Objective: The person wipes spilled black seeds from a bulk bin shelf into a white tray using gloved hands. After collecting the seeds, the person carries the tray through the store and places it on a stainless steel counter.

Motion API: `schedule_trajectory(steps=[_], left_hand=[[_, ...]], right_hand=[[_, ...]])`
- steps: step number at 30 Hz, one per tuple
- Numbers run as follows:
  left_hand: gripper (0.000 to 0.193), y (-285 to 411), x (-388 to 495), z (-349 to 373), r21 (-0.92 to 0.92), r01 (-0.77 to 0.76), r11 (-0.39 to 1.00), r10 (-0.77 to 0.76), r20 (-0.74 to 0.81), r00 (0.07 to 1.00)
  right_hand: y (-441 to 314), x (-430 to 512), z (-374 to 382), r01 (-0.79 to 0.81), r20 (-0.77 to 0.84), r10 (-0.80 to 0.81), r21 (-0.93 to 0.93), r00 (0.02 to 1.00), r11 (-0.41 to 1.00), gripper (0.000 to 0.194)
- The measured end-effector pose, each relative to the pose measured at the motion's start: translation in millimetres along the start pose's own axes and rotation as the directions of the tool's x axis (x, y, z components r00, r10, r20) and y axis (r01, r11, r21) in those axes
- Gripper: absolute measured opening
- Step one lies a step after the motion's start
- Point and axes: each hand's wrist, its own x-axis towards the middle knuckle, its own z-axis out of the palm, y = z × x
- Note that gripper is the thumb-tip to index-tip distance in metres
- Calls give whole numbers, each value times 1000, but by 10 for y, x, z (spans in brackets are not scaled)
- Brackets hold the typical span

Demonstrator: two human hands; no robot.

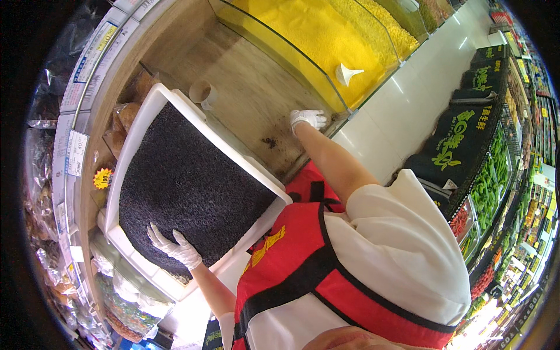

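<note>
My left hand [175,248], in a thin whitish glove, lies with fingers apart on a mass of small black grains or seeds [188,183]. These fill a large white plastic tub [227,142], which stands tilted beside a wooden display bin [245,83]. Inside that bin, near its front corner, is my gloved right hand [308,120], low over the wooden floor. Its palm is hidden, so whether it holds anything cannot be seen. A few dark grains [270,142] are scattered near it. A translucent plastic cup [203,92] lies farther back on the wood.
A glass divider [302,57] separates the wooden bin from yellow grain [284,26] with a white scoop [348,73] on it. Bagged goods [127,118] lie behind the tub, below a price-label rail [98,57]. Across the aisle floor [420,83] stand vegetable displays [490,179].
</note>
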Motion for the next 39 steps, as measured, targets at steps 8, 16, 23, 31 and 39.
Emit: schedule_trajectory(steps=[8, 16, 23, 31, 39], left_hand=[[59, -4, 18, 11, -27, -2, 1000, 2, -4, 1000], [64, 22, 19, -3, -7, 20, 1000, -20, 16, 1000], [66, 43, 21, -18, -12, 43, 999, -43, 24, 999], [64, 99, 44, -31, -28, 24, 999, -24, 14, 1000], [60, 79, 38, -33, -36, 18, 999, -18, 15, 1000]], right_hand=[[59, -74, 164, 44, 14, -46, 97, 999, 994, 94], [84, -232, -81, 425, 242, -462, -836, 853, 346, 89], [29, -299, -121, 849, 263, -841, -389, 473, 357, 87], [205, -327, -166, 918, 517, -788, -368, 335, 149, 85], [-289, 411, -597, 529, 879, -460, -451, 125, -719, 21]])
